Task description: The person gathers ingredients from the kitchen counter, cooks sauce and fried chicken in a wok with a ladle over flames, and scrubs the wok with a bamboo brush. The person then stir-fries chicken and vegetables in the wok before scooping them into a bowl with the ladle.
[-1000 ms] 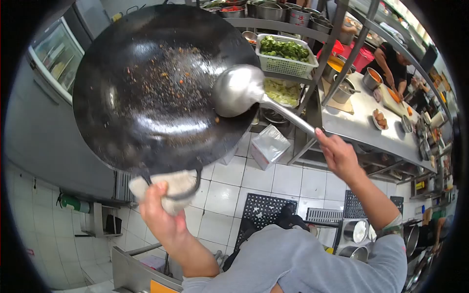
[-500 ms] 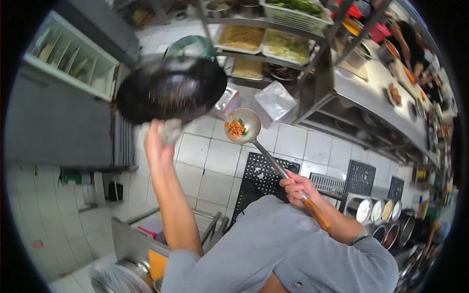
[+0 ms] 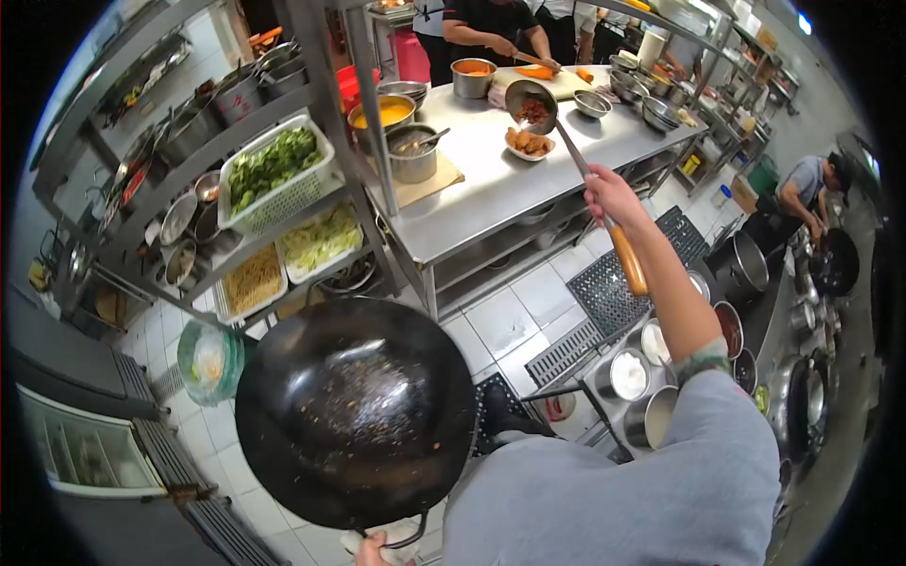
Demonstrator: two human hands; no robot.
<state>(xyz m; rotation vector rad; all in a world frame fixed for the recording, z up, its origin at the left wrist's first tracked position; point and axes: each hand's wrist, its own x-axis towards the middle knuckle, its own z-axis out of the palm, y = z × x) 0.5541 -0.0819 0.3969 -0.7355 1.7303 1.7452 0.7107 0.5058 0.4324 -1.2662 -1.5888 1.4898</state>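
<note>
My left hand (image 3: pixel 371 550), at the bottom edge, is closed with a pale cloth (image 3: pixel 404 545) around the loop handle of a large black wok (image 3: pixel 330 443). Only small bits and an oily sheen show inside the wok. Reaching forward, my right hand (image 3: pixel 609 196) grips the wooden-handled ladle (image 3: pixel 572 143). The ladle's bowl, with reddish-brown chopped food (image 3: pixel 533 110) in it, is tilted over a small white dish (image 3: pixel 530 158) of browned pieces on the steel table (image 3: pixel 453 222).
A rack at left holds a basket of green vegetables (image 3: pixel 278 170) and trays of shredded food (image 3: pixel 321 236). Pots (image 3: pixel 415 156) stand on the table. Across it, a person's hands (image 3: pixel 505 44) work near orange vegetables. Another person (image 3: pixel 802 193) stands at the stove, right.
My view has swung right to the steel table. My right hand has carried the ladle from the aisle to above the dish. The wok is now lower, its inside facing me.
</note>
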